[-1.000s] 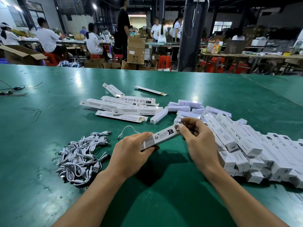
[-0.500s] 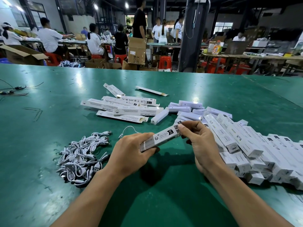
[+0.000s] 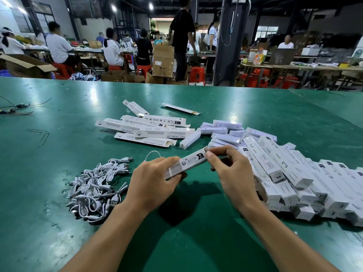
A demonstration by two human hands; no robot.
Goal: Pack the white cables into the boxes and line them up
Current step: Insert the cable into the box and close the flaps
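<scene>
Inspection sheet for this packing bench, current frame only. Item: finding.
Surface: green table, scuffed, with glare patches.
Job's things: box held above the table; flat boxes at centre; closed boxes stacked in rows at right.
Clutter: white bars heaped behind the rows; dark wires at far left.
Grippers: left hand grips the box's body; right hand pinches its end.
Cables: white cable pile at left; loose cable looping behind the left hand.
Surroundings: people at other benches, cartons, red stools.
</scene>
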